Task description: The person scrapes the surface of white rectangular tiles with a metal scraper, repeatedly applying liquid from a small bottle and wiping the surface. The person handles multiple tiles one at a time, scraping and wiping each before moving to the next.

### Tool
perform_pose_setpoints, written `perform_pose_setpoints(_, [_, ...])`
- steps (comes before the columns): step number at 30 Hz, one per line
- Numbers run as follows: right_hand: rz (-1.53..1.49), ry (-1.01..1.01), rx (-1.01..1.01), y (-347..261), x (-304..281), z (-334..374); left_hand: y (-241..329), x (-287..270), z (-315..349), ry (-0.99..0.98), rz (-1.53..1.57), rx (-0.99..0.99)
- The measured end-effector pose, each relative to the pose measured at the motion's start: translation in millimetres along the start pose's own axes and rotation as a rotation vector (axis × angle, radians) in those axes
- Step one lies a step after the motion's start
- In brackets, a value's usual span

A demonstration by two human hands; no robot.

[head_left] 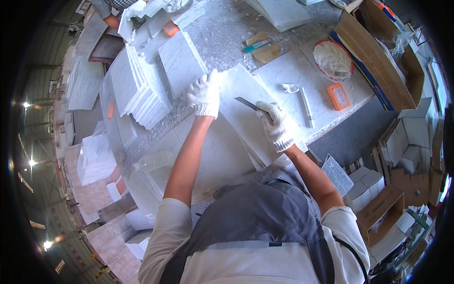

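Note:
A white marble tile (246,118) lies at a slant in front of me, on top of at least one more tile. My left hand (204,95), in a white knit glove, is closed at its far left corner; the fingertips are partly hidden. In my gloved right hand (275,124) is a flat dark metal blade (246,103), like a scraper, pointing left over the tile's face. The right fingers wrap round its near end, so any handle is hidden.
Left stand a row of leaning tiles (142,90) and a single tile (182,64). Right are a tub of white paste (333,59), an orange block (337,96), a white tube (306,108) and a cardboard box (378,52). Another person's arm (112,21) shows far left.

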State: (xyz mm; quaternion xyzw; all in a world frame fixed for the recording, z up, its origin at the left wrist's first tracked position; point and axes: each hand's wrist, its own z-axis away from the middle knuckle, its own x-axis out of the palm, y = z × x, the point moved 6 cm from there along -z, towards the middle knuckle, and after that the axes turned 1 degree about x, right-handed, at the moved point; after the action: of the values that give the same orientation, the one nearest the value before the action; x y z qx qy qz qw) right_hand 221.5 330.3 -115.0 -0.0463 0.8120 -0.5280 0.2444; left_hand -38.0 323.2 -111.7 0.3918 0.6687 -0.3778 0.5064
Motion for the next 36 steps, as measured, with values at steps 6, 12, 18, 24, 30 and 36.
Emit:
perform_pose_setpoints(6, [0.012, 0.0, -0.005, -1, 0, -1, 7, -6, -2, 0.046, -0.115, 0.016])
perform_pose_setpoints(12, [-0.009, 0.011, -0.029, 1, 0, 0, 11, -5, 0, -0.007, -0.202, -0.004])
perform_pose_setpoints(18, [0.017, 0.001, -0.008, 3, 0, -2, 11, -2, -1, -0.019, -0.218, -0.004])
perform_pose_setpoints(24, [0.005, 0.037, 0.051, -2, -5, -2, 15, -4, -5, -0.055, -0.193, -0.054])
perform_pose_setpoints(30, [0.054, 0.058, 0.066, -6, -7, -1, 19, -12, -3, 0.002, -0.234, -0.029])
perform_pose_setpoints(36, [0.034, 0.041, 0.087, -3, -6, -2, 20, -12, -3, 0.0, -0.245, -0.02])
